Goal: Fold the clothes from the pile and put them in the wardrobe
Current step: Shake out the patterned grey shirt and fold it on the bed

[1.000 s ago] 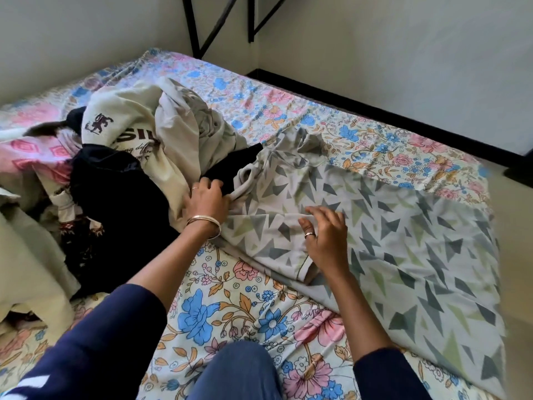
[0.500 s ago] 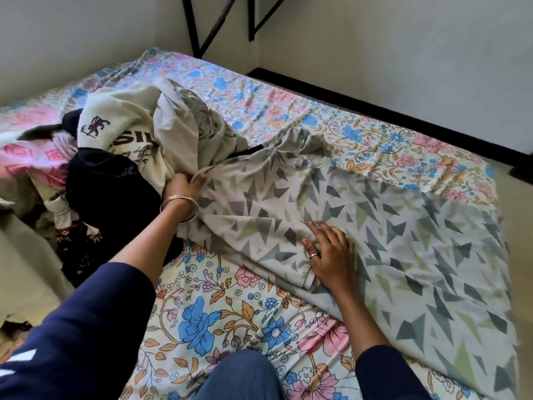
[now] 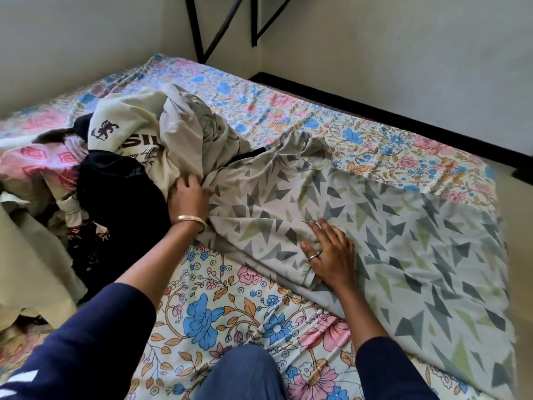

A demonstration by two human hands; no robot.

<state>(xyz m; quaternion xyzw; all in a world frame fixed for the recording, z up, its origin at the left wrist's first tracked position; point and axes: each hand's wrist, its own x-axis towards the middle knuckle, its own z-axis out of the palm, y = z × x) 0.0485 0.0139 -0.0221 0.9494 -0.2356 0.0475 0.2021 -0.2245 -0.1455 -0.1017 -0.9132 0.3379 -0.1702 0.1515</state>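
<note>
Fingers [image 3: 326, 235] of right hand [image 3: 331, 256] spread flat on grey triangle-print cloth [image 3: 389, 226], mid-frame; left hand [image 3: 189, 197] pinching its upper-left end. Long axis toward lower right.

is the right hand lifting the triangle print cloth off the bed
No, the right hand lies flat, fingers spread, on the triangle print cloth.
</note>
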